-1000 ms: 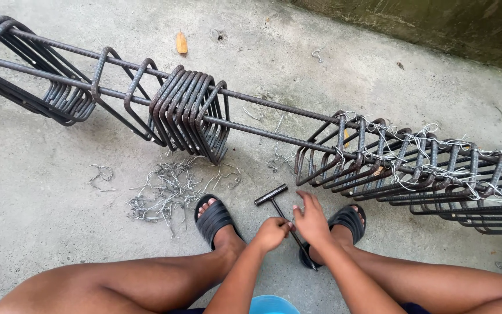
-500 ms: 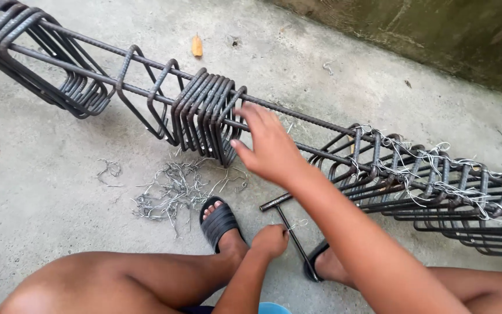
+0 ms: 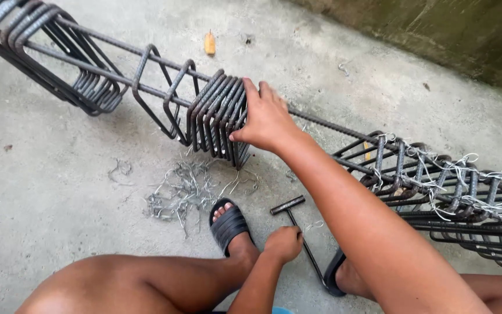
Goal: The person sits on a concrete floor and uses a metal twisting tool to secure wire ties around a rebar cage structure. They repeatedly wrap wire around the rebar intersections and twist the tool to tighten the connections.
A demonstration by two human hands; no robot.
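Note:
A long rebar cage [image 3: 106,43] lies across the concrete floor. My right hand [image 3: 268,119] reaches forward and grips the nearest stirrup of a tight bunch of steel stirrups [image 3: 213,113] hanging on the bars, thumb below and fingers over the top. My left hand [image 3: 284,243] rests low between my feet as a closed fist, just left of the shaft of a T-shaped metal tool [image 3: 287,204] lying on the floor. Whether the fist holds anything is hidden.
Loose wire scraps [image 3: 184,189] litter the floor under the bunch. To the right, the cage's stirrups [image 3: 437,174] are spaced and bound with pale wire. Another stirrup bunch [image 3: 88,87] hangs far left. My black sandal [image 3: 228,224] and a dark wall [image 3: 437,29] frame the spot.
My right hand left the tool by my feet, rose to the cage and moved left along it onto the stirrup bunch. My left hand stayed low by the tool.

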